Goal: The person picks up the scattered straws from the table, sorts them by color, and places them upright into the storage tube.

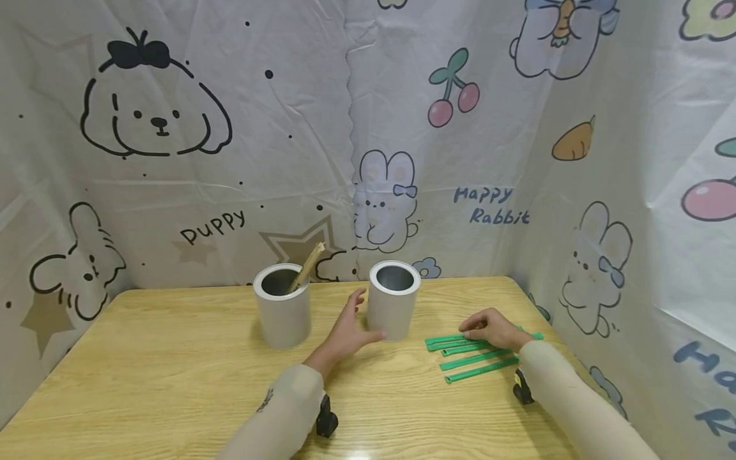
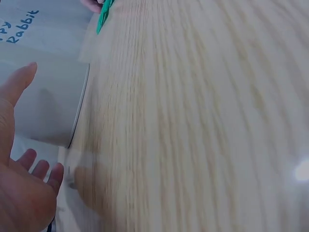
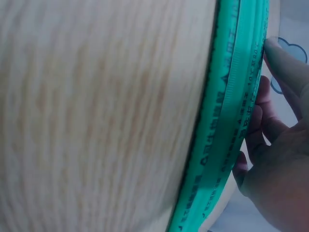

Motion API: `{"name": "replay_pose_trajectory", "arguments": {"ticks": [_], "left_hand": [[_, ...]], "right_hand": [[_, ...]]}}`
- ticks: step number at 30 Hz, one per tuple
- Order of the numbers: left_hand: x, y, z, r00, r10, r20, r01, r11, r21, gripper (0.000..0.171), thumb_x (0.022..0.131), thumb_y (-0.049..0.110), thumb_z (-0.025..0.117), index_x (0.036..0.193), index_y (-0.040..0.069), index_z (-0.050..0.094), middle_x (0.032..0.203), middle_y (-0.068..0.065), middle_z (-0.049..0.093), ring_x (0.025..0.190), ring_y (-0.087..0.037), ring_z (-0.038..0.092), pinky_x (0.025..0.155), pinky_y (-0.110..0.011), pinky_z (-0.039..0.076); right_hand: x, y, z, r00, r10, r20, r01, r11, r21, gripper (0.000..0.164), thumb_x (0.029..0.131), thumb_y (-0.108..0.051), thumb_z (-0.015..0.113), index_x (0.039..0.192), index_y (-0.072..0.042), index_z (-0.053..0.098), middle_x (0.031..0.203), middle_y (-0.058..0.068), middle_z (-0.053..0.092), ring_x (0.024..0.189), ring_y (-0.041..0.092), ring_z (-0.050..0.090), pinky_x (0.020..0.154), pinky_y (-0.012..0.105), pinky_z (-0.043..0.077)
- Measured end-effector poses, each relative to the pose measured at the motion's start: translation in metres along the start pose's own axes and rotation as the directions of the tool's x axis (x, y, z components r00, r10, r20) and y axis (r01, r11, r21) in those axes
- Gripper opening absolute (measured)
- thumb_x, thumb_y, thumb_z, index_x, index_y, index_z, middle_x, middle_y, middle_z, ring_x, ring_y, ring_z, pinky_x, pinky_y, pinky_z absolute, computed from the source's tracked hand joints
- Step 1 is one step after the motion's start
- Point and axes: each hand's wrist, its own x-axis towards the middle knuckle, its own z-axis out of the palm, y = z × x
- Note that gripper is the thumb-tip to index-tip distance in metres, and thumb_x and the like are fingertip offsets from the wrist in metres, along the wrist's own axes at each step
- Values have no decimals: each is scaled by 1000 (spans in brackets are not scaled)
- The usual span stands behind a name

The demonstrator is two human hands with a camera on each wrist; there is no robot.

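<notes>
Two white cylindrical canisters stand upright at the back of the table. My left hand (image 1: 347, 332) is beside the right canister (image 1: 392, 313), its fingers apart and thumb in front; contact is unclear. In the left wrist view the thumb (image 2: 21, 82) overlaps the canister's side (image 2: 48, 106). To the right lie several slim green printed strips, like wrapped straws (image 1: 480, 369). My right hand (image 1: 493, 327) reaches down onto the back ones with bent fingers. The right wrist view shows its fingertips along the edge of the green strips (image 3: 219, 130); whether they pinch one is hidden.
The left canister (image 1: 284, 319) holds a tan stick-like bundle (image 1: 307, 267) that leans out to the right. Behind the wooden table (image 1: 172, 370) hangs a white printed cloth (image 1: 287, 140), and more of it runs along both sides.
</notes>
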Motion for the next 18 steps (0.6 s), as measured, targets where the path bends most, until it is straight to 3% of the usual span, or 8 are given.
{"name": "replay_pose_trajectory", "arguments": {"ticks": [8, 14, 18], "left_hand": [[6, 6, 15, 1000, -2, 22, 4, 996, -92, 113, 78, 12, 87, 162, 15, 11, 163, -26, 28, 151, -47, 27, 122, -67, 21], [14, 1, 23, 998, -6, -58, 5, 1000, -28, 116, 75, 10, 90, 162, 12, 13, 148, -27, 44, 135, -45, 48, 116, -62, 36], [15, -2, 23, 997, -25, -72, 26, 1000, 5, 113, 75, 13, 90, 161, 11, 18, 145, -25, 43, 132, -42, 49, 114, -60, 40]], "right_hand": [[0, 0, -3, 1000, -16, 20, 16, 1000, 4, 19, 95, -10, 69, 108, 3, 75, 114, 23, 72, 88, 12, 58, 75, 25, 50], [-1, -2, -2, 1000, 3, 27, -4, 1000, 21, 17, 95, -9, 69, 106, 2, 75, 112, 21, 72, 90, 14, 60, 77, 26, 52], [-3, -3, -3, 1000, 0, 29, -1, 1000, 27, 17, 95, -10, 69, 104, 4, 75, 109, 20, 73, 86, 11, 61, 75, 25, 52]]}}
